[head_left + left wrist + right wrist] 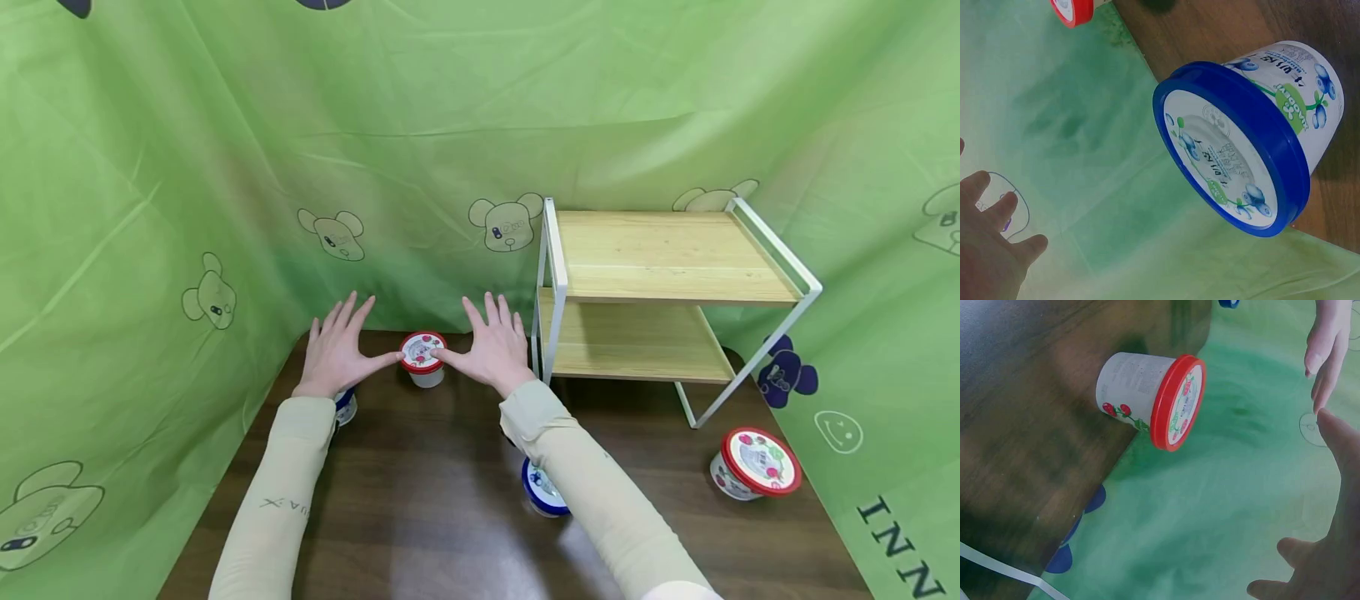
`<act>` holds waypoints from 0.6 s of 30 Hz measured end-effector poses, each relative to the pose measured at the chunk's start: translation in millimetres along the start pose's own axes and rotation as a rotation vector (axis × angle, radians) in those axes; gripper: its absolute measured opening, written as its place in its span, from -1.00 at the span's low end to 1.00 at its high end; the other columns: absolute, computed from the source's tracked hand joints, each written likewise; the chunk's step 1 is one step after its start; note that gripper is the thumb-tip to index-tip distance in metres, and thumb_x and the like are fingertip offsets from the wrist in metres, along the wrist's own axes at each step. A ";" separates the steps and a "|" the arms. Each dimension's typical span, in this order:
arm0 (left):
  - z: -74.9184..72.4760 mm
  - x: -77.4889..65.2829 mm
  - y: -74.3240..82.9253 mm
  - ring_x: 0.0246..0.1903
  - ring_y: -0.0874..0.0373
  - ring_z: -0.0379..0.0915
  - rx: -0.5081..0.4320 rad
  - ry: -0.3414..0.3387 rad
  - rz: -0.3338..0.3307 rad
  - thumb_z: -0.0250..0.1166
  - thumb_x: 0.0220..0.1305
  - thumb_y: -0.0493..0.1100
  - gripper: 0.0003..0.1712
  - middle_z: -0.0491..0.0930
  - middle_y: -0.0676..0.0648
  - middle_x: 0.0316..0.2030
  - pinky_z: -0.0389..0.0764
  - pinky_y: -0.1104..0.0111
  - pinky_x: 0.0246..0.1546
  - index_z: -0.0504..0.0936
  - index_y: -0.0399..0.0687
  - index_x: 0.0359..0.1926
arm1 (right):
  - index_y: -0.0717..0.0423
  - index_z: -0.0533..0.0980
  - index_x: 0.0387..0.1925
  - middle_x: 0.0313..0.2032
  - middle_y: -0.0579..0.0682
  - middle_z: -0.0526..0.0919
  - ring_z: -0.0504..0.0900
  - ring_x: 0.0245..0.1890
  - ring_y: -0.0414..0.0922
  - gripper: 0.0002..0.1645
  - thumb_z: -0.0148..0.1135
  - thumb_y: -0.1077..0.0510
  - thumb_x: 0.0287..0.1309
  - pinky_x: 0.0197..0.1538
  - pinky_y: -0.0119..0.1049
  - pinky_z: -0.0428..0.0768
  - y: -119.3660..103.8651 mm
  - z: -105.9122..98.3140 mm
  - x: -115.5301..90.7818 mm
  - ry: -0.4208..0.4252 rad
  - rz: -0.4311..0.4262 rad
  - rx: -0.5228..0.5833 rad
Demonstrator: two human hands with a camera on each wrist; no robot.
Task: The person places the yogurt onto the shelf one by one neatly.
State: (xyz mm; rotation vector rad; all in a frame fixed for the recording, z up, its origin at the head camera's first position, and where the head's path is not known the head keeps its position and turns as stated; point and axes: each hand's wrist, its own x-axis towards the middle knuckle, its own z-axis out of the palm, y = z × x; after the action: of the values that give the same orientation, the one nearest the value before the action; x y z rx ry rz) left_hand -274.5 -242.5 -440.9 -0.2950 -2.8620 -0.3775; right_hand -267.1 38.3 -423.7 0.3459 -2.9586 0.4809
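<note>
My left hand (336,357) and right hand (491,348) are held up over the table with fingers spread, holding nothing. Their thumbs point toward each other. Between the thumb tips, in the head view, shows a white tub with a red lid (423,354) and strawberry print. That same tub (1129,390) stands apart from my right hand (1322,556) in the right wrist view. A blue-lidded blueberry tub (346,408) is partly hidden beneath my left wrist. The left wrist view shows this tub (1272,119) fully, with my left hand (991,250) off to its side.
Another blue-lidded tub (545,493) stands below my right forearm, which partly covers it. A larger red-lidded tub (757,462) is near the table's right edge. A two-tier wooden shelf (667,250) with a white frame stands at the back right. Green cloth (420,167) hangs around the dark table (435,517).
</note>
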 end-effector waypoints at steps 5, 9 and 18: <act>1.8 -2.3 1.0 0.49 -0.29 -0.06 -0.015 0.003 0.010 0.32 -0.02 0.62 0.32 0.01 -0.22 0.56 -0.11 -0.32 0.40 0.08 0.12 0.61 | -0.16 0.07 0.61 0.55 0.18 0.06 -0.08 0.55 0.16 0.30 0.18 -0.67 -0.01 0.50 0.11 -0.01 0.2 -0.3 -0.2 0.023 -0.002 0.038; 4.1 -3.3 2.3 0.46 -0.29 0.02 -0.032 0.014 0.024 0.32 -0.02 0.62 0.31 0.12 -0.25 0.51 -0.05 -0.26 0.41 0.12 0.10 0.60 | -0.04 0.17 0.56 0.45 0.15 0.26 0.14 0.47 0.11 0.27 0.15 -0.68 0.01 0.45 0.05 0.16 -0.3 -2.8 -0.6 0.075 -0.011 0.078; 5.9 -4.8 9.4 0.43 -0.26 0.09 -0.086 0.021 0.038 0.40 0.01 0.52 0.26 0.21 -0.24 0.47 0.06 -0.23 0.39 0.13 0.08 0.60 | 0.05 0.37 0.41 0.24 0.06 0.49 0.41 0.24 0.04 0.10 0.24 -0.58 0.06 0.28 -0.03 0.42 -2.2 -11.5 -2.8 0.182 -0.048 0.173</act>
State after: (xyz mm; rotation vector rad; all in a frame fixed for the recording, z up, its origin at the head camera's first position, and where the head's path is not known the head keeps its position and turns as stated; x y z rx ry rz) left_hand -269.0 -232.8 -445.5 -0.3584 -2.8195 -0.4948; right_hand -262.9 40.6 -412.6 0.3677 -2.7339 0.7234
